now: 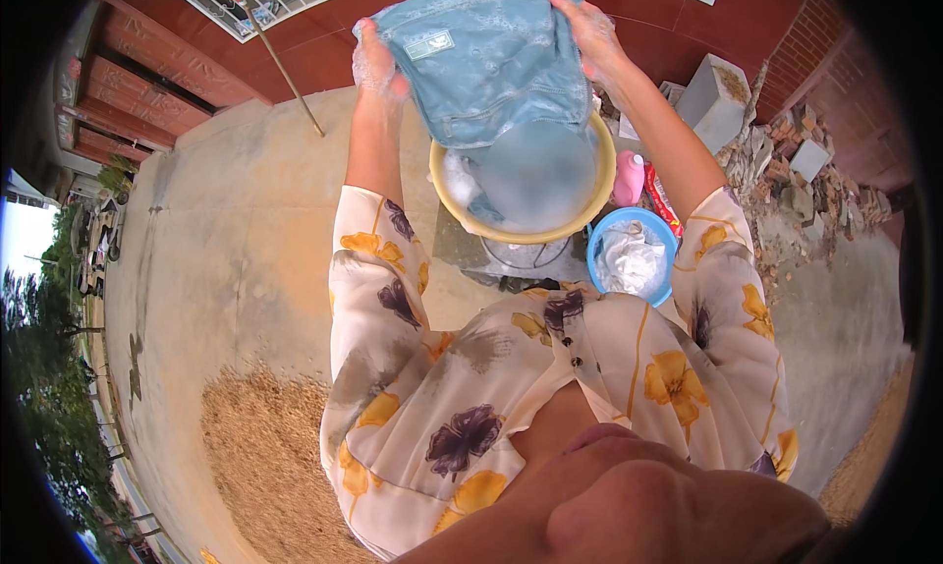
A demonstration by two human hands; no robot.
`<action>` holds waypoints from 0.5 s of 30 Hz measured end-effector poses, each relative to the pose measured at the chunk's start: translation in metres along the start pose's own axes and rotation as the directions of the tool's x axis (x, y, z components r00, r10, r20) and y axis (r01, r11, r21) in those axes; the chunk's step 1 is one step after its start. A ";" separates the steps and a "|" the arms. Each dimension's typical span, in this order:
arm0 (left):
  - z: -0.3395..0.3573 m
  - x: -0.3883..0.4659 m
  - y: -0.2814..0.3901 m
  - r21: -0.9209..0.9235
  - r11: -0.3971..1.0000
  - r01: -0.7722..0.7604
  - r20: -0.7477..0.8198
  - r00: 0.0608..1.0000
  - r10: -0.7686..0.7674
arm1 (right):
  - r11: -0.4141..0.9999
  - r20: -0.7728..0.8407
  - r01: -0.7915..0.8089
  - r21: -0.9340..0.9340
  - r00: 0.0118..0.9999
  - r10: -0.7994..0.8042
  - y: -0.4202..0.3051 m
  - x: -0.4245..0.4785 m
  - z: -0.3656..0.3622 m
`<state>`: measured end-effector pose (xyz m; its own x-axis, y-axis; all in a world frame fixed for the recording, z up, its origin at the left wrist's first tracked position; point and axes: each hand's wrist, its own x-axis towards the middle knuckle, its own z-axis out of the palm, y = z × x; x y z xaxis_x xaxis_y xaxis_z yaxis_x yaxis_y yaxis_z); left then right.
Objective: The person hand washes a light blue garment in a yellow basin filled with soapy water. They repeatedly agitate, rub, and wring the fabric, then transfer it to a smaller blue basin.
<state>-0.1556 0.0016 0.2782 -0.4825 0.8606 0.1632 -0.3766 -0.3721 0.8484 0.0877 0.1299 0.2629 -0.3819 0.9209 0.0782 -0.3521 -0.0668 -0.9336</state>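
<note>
A wet blue-green cloth garment (493, 63) with soap suds and a small printed patch is stretched between my two hands. My left hand (374, 59), covered in foam, grips its left edge. The upper right corner is held by my right hand (589, 30), also sudsy. Just below the garment stands a round yellow basin (516, 236) with foam and more blue-green cloth in it; part of its inside is blurred. To the basin's lower right is a small blue basin (670, 258) holding a white cloth (632, 258) in suds.
A pink bottle (628, 178) and a red packet (661, 199) stand beside the basins. Rubble and broken bricks (803, 166) lie at the right, near a pale block (711, 107). A long pole (284, 66) leans at the red wall. Grain-like material (269, 446) covers the concrete at lower left.
</note>
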 end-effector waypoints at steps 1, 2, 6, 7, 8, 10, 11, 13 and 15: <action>0.000 0.002 -0.001 -0.001 1.000 0.020 -0.023 1.000 -0.020 | 1.000 -0.016 -0.008 0.000 1.000 0.008 0.001 0.001 -0.002; 0.002 0.003 -0.005 -0.002 0.999 0.040 -0.048 0.998 -0.040 | 1.000 -0.030 -0.016 0.001 0.999 0.016 0.002 0.002 -0.004; 0.009 0.001 -0.007 -0.065 0.997 0.043 0.078 0.996 -0.038 | 0.989 0.003 -0.072 0.132 0.997 0.073 0.005 0.005 -0.011; 0.010 0.000 -0.004 -0.084 0.996 0.033 0.145 0.989 -0.021 | 0.981 0.049 -0.083 0.177 0.996 0.076 0.006 0.006 -0.010; 0.001 0.007 -0.009 -0.211 0.977 0.021 0.230 0.973 0.028 | 0.970 0.095 -0.096 0.221 0.993 0.076 0.006 0.007 -0.009; 0.024 -0.005 -0.001 -0.235 0.972 -0.014 0.193 0.979 0.061 | 0.947 0.136 -0.109 0.303 0.988 0.070 0.004 0.000 -0.002; 0.030 -0.010 0.001 -0.243 0.970 -0.033 0.170 0.983 0.076 | 0.932 0.138 -0.110 0.345 0.988 0.065 0.002 -0.006 0.010; 0.031 -0.004 -0.001 -0.275 0.961 -0.012 0.256 0.963 0.085 | 0.905 0.146 -0.127 0.407 0.987 0.073 -0.003 -0.011 0.021; 0.039 -0.003 -0.004 -0.289 0.956 0.057 0.244 0.970 0.016 | 0.874 0.160 -0.179 0.451 0.980 0.118 0.005 0.002 0.019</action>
<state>-0.1217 0.0139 0.2941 -0.2809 0.9133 0.2948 -0.6157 -0.4071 0.6747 0.0689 0.1237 0.2654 -0.5523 0.8334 0.0225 -0.6253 -0.3963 -0.6723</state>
